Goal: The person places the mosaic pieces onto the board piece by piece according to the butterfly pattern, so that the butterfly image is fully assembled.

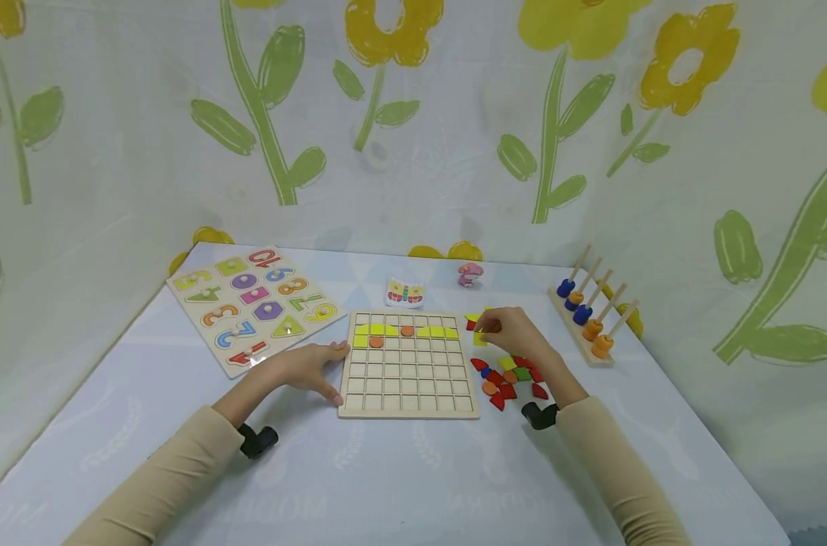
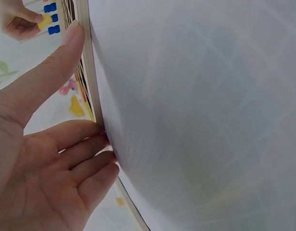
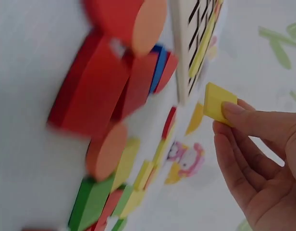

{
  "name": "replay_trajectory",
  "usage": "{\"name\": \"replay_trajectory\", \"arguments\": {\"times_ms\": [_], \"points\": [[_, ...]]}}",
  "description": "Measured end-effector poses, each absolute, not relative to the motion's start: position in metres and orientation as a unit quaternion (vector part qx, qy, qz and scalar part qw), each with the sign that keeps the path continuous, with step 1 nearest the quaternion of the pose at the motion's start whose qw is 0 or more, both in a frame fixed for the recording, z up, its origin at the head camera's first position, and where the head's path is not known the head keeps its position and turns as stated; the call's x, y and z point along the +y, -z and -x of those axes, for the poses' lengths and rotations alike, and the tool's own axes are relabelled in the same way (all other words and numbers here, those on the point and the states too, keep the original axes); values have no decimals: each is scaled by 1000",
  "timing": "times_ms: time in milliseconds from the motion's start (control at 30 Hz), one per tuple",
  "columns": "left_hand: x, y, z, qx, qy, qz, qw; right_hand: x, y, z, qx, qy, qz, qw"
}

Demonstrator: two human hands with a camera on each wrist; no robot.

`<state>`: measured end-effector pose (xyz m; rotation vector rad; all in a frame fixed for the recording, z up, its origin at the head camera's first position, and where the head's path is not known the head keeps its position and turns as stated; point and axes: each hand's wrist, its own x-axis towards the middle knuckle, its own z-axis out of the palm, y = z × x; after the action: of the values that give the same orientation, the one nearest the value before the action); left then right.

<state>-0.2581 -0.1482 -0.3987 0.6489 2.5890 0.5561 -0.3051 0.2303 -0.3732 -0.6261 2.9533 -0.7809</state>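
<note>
A wooden grid board (image 1: 410, 385) lies flat on the table. Several yellow square tiles (image 1: 362, 341) and two orange discs (image 1: 376, 343) sit in its upper rows. My left hand (image 1: 307, 369) touches the board's left edge, thumb by the near corner and fingers spread farther up. In the right wrist view, thumb and fingertips of my right hand (image 3: 258, 149) pinch a yellow square tile (image 3: 217, 102) in the air. Below that hand, right of the board, lie loose red pieces (image 1: 507, 391), with green, blue, yellow and orange ones among them.
A number puzzle board (image 1: 256, 307) lies at the left. Behind the grid stands a butterfly picture card (image 1: 405, 293), with a small pink figurine (image 1: 470, 274) to its right. A peg stand (image 1: 584, 322) with blue and orange beads is at the far right.
</note>
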Motion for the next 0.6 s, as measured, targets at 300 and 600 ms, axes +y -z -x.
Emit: {"name": "replay_trajectory", "arguments": {"times_ms": [300, 600], "points": [[-149, 401, 259, 931, -197, -236, 199, 193, 381, 304, 927, 282, 245, 11], [-148, 403, 260, 932, -194, -233, 197, 148, 387, 309, 910, 290, 290, 57]]}}
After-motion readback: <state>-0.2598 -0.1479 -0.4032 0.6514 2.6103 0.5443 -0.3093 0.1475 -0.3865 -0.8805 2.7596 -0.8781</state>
